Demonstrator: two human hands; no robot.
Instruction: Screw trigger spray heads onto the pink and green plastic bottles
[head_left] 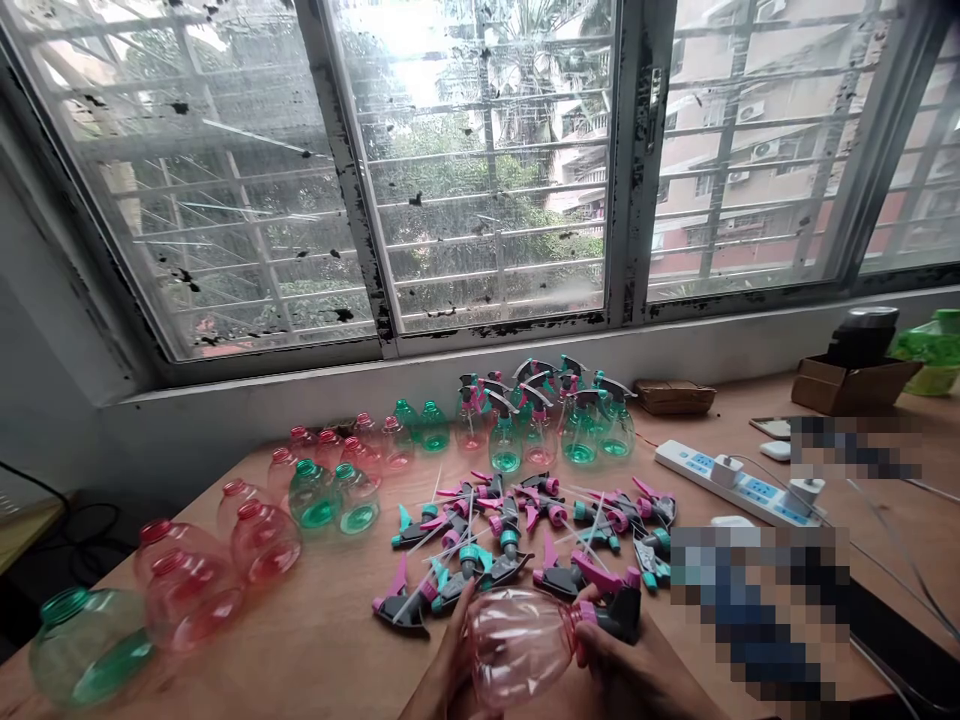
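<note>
A clear pink plastic bottle [517, 645] lies on its side at the bottom middle, held over the wooden table [330, 640]. My left hand [444, 672] wraps round its body. My right hand [637, 672] grips the neck end, where a dark grey and pink spray trigger head [611, 612] sits on the bottle's mouth. Just beyond lies a heap of loose trigger heads [525, 540] in grey, pink and teal, with thin white tubes sticking out.
Empty pink and green bottles [247, 535] stand along the left. Bottles fitted with sprayers [547, 420] cluster by the window sill. A white power strip [739, 482] with plugs, cardboard boxes [851, 380] and blurred patches lie to the right.
</note>
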